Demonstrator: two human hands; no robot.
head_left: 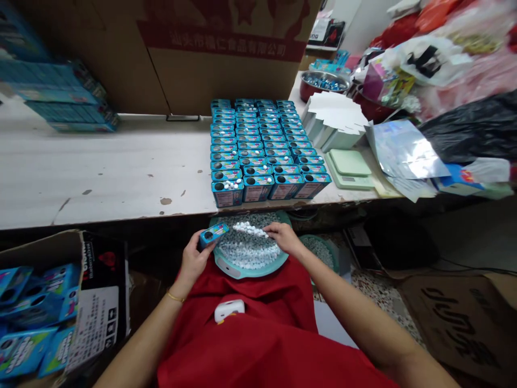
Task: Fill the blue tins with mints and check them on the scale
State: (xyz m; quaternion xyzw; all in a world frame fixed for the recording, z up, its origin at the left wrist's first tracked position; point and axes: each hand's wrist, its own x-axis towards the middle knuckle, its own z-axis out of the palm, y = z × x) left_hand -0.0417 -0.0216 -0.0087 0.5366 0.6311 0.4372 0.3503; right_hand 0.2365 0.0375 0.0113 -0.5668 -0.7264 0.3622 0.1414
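My left hand (194, 260) is closed around a small blue box (214, 233) with a dark round spot on its top, tilted at the basin's left edge. Between the fingers of my right hand (285, 238) is a scoop (249, 229), its shape mostly hidden under a heap of white pellets. It hovers above the round turquoise basin (241, 272), close to the blue box but apart from it. Loose white pellets (250, 252) fill the basin, which rests on my lap over red cloth. Rows of similar blue boxes (257, 186) stand on the table, stray pellets on several tops.
A large carton (226, 75) stands behind the rows. To their right are white card stacks (337, 116) and a pale green scale (350, 168). An open carton (97, 318) of blue boxes sits at left. Another pellet basin (321, 250) is lower right of mine.
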